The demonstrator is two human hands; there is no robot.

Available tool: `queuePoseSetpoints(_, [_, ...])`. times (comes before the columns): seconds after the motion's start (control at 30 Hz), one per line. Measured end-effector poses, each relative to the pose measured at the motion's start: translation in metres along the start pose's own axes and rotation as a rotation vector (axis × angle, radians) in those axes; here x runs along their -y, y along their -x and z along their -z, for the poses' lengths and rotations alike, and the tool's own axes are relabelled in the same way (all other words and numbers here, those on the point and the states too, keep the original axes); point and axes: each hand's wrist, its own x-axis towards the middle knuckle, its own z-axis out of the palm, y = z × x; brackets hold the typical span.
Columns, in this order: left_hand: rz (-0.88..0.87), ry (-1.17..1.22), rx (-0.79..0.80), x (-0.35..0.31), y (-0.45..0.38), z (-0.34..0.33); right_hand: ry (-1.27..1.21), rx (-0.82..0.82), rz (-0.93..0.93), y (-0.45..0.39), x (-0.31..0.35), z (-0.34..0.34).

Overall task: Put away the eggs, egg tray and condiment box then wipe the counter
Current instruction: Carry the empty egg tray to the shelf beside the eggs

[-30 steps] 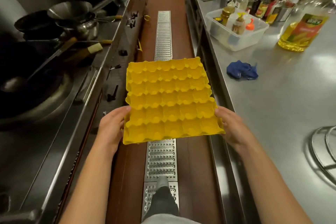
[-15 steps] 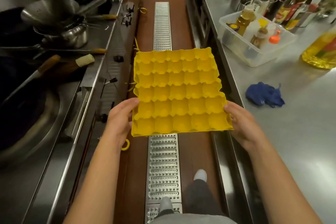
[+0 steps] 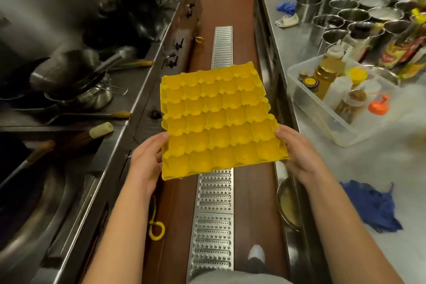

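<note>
An empty yellow egg tray (image 3: 219, 117) is held flat over the aisle between two counters. My left hand (image 3: 145, 159) grips its near left edge and my right hand (image 3: 297, 154) grips its near right edge. On the steel counter (image 3: 391, 168) to the right stands a clear plastic condiment box (image 3: 345, 127) with bottles and jars in it. A crumpled blue cloth (image 3: 373, 205) lies on that counter close to my right forearm. No eggs are in view.
Left is a stove line with woks, ladles (image 3: 69, 69) and a brush. A metal floor drain grate (image 3: 214, 214) runs down the brown aisle. Several steel canisters (image 3: 345, 16), sauce bottles and another blue cloth (image 3: 285, 7) stand further along the right counter.
I have walked forward along the aisle with the tray in both hands. The condiment box and blue cloth have come nearer, the cloth now beside my right forearm.
</note>
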Motion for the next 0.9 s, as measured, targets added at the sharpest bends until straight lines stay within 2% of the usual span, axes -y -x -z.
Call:
queuePoseSetpoints(0.1, [-0.005,0.027,-0.031,-0.013,-0.025,-0.015,-0.007,0.039,-0.005,-0.033,0.019,-0.001])
queuePoseSetpoints(0.4, [0.054,0.082,0.010,-0.045,-0.134,-0.047,0.000,0.097,0.009,-0.140,0.047,-0.011])
queuePoseSetpoints(0.67, [0.171,0.177,0.186,-0.089,-0.281,-0.065,-0.029,0.050,0.003,-0.261,0.074,-0.054])
queuePoseSetpoints(0.9, [0.150,0.055,0.396,-0.142,-0.398,-0.083,-0.097,-0.082,0.036,-0.349,0.109,-0.084])
